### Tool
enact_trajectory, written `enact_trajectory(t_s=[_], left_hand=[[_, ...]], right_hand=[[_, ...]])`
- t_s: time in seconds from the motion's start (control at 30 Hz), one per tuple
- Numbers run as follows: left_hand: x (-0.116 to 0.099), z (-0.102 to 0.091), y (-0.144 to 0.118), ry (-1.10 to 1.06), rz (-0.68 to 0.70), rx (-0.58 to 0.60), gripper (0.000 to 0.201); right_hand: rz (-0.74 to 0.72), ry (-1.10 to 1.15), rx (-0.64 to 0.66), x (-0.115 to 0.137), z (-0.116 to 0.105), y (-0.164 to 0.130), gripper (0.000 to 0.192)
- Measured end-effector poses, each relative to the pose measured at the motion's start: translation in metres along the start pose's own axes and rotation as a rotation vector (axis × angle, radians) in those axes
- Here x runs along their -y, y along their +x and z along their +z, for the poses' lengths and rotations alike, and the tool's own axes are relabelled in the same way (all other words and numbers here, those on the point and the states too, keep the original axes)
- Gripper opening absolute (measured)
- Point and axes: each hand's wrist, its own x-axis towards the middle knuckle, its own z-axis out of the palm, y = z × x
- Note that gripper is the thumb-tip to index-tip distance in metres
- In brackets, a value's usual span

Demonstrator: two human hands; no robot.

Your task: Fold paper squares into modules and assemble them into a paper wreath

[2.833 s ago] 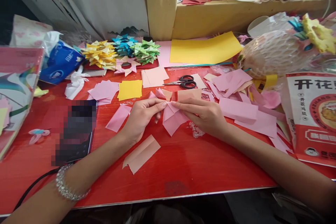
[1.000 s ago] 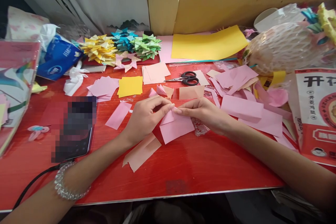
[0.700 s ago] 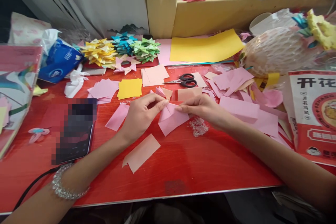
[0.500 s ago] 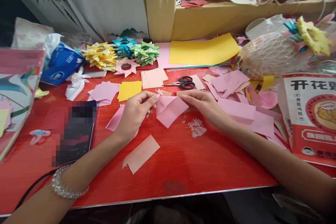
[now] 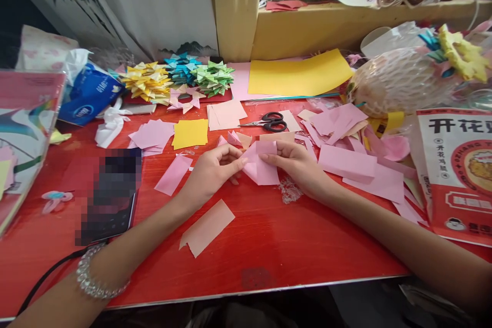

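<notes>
Nearest the camera, at the lower middle of the frame, a peach paper strip (image 5: pixel 207 226) lies flat on the red table (image 5: pixel 292 246), and a blurred phone (image 5: pixel 109 196) sits at lower left beside the wrist with a bead bracelet (image 5: pixel 92 279). Just beyond, at the centre, both hands meet on a folded pink paper square (image 5: pixel 262 166): the left hand (image 5: pixel 209 174) has its fingers curled with thumb and forefinger pinched on the paper's left corner, while the right hand (image 5: pixel 298 164) holds the right side with the thumb over the top flap and the other fingers tucked beneath. The paper is held slightly above the table, partly folded with one flap turned over. It looks thin, very light and limp, likely to crease or tear under pressure, so it seems best held at corners and along fold edges with the fingertips. A crumpled clear scrap (image 5: pixel 289 190) lies just under the right hand. Farther up are a yellow paper square (image 5: pixel 190 133), a pink paper stack (image 5: pixel 152 134) and black-handled scissors (image 5: pixel 269 122). At the upper middle sit heaps of folded paper stars (image 5: pixel 180 74) and a large yellow sheet (image 5: pixel 300 73).
</notes>
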Motion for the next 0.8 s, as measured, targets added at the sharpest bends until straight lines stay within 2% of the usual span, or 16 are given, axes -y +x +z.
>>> enact_trajectory(t_s=[0.1,0.2,0.3,0.5,0.63,0.8], left_hand=[[0.001,0.001,-0.0004,-0.014,-0.034,0.034,0.017],[0.001,0.001,-0.0001,-0.087,-0.066,0.041,0.017],[0.0005,0.0007,0.0006,-0.109,-0.109,0.065,0.017],[0.0,0.001,0.0004,-0.128,-0.116,0.084,0.02],[-0.0009,0.0012,-0.0006,-0.145,-0.098,0.116,0.021],[0.0003,0.0012,-0.0005,-0.196,-0.065,0.081,0.022]], right_hand=[[-0.024,0.027,0.029,-0.0003,0.0012,-0.0005,0.019],[-0.133,0.021,-0.116,-0.0015,0.0007,-0.0003,0.022],[-0.258,-0.127,-0.233,-0.0021,-0.0014,-0.0005,0.016],[-0.379,-0.481,-0.172,-0.0018,-0.0038,-0.0018,0.023],[-0.566,-0.708,-0.138,-0.0005,-0.0041,-0.0019,0.028],[-0.763,-0.877,-0.086,-0.003,-0.006,-0.0001,0.031]])
